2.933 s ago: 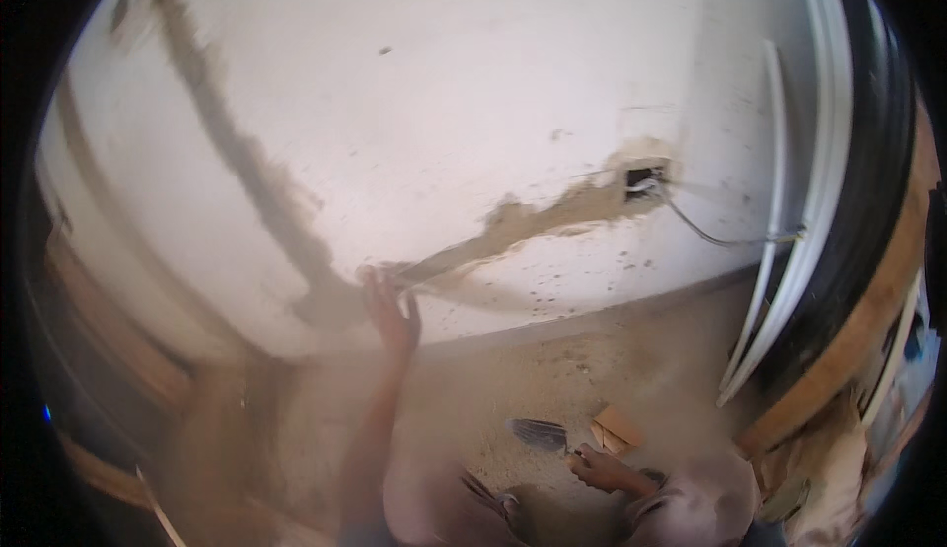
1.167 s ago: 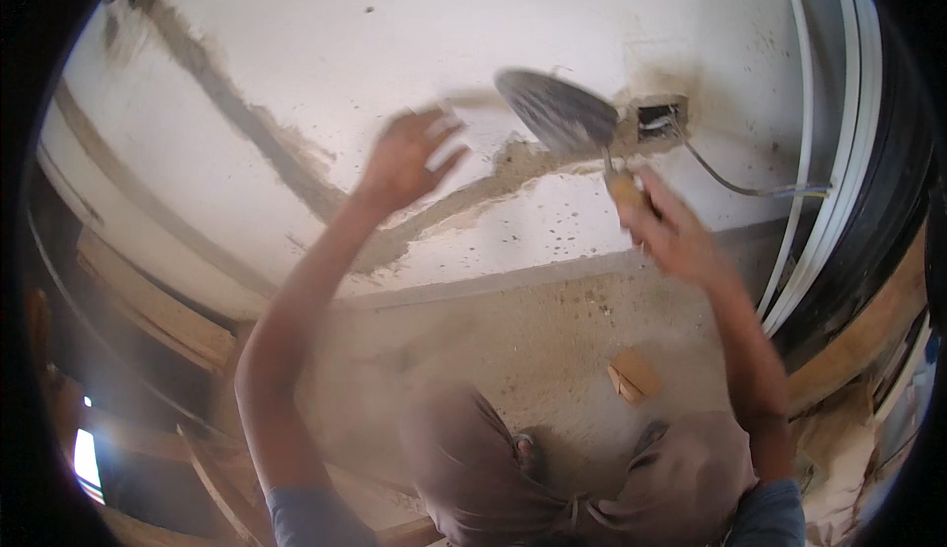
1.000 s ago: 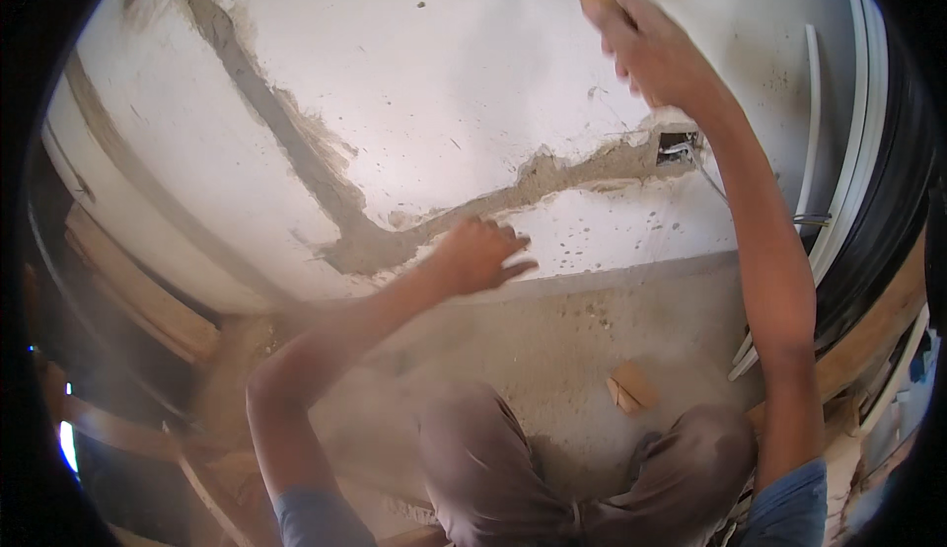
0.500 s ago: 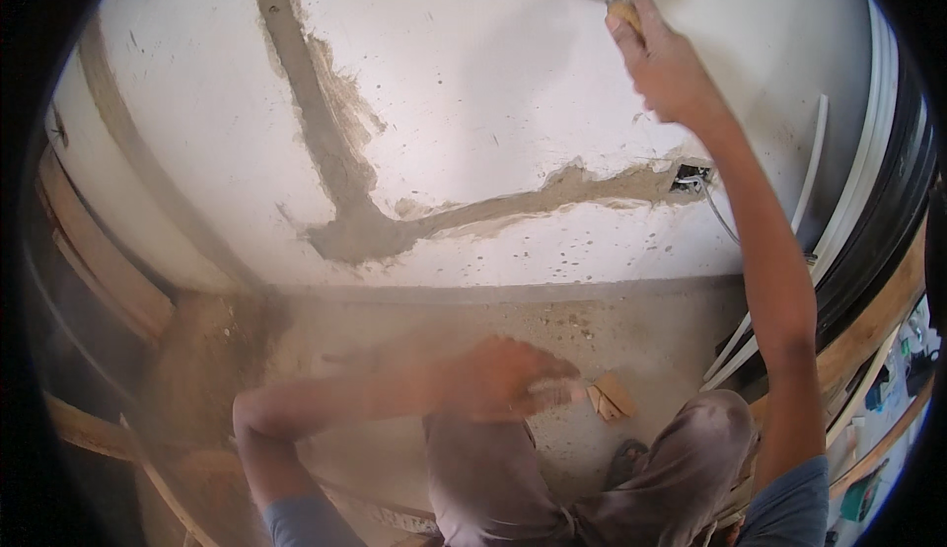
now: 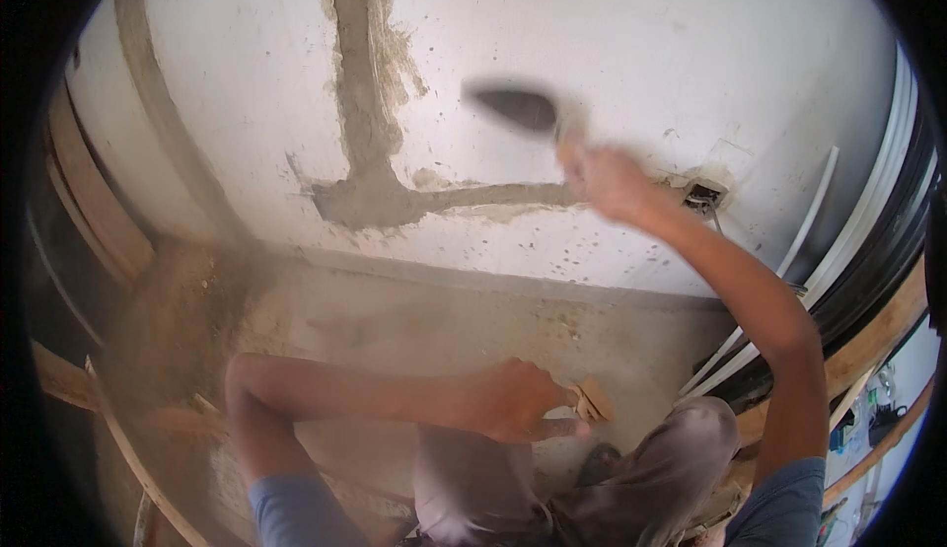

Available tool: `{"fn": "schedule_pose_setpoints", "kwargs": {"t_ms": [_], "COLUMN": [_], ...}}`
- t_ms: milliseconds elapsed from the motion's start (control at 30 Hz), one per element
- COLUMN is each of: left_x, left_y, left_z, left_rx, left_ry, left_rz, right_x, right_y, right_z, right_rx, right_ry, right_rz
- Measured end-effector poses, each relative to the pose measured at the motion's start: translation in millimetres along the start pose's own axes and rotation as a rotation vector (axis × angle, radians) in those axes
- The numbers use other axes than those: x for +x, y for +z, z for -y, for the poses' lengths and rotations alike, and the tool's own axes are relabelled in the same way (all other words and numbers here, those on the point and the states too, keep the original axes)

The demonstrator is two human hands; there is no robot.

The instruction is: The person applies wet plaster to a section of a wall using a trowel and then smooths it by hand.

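My right hand grips a pointed trowel by its tan handle, in front of the white wall. The dark blade points left and is blurred, close to the filled grey-brown mortar strip. My left forearm lies across above my knee. My left hand is curled, with a small tan piece, perhaps board or cardboard, at its fingertips. Its fingers partly hide the grip, and what the piece is stays unclear. Right of the trowel hand, a recessed electrical box with loose wires sits at the end of the horizontal strip.
White plastic conduits and black pipes lean at the right. Wooden boards stand at the left, with thin wood strips below. Mortar spatters mark the wall, and crumbs lie on the dusty floor.
My right hand has brought the trowel down and left from higher up the wall. The left hand has shifted slightly, and the tan piece shows narrower. The view has turned a little.
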State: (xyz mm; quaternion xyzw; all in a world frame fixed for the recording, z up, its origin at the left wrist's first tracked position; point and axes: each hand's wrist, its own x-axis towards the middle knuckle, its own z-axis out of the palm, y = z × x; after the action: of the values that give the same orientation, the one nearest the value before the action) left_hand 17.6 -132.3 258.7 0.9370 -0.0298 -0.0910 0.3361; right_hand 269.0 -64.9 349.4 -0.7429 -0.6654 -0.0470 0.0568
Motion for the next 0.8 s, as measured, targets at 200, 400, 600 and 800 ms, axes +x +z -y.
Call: {"fn": "schedule_pose_setpoints", "kwargs": {"t_ms": [200,400,600,800], "left_x": [-4,1,-13,-6], "left_y": [7,0,9,12], "left_z": [3,4,5,9], "left_rx": [-0.045,-0.055,-0.023,-0.026], "left_ry": [0.085,0.087,0.045,0.037], "left_rz": [-0.129,-0.174,-0.179,-0.244], "right_x": [28,84,24,83], "right_y": [-28,-69,59,-58], "right_z": [14,66,110,114], "right_rx": [0.094,0.142,0.029,0.119], "right_ry": [-0.173,-0.081,-0.084,-0.153], "right_rz": [-0.417,-0.560,0.306,-0.434]}}
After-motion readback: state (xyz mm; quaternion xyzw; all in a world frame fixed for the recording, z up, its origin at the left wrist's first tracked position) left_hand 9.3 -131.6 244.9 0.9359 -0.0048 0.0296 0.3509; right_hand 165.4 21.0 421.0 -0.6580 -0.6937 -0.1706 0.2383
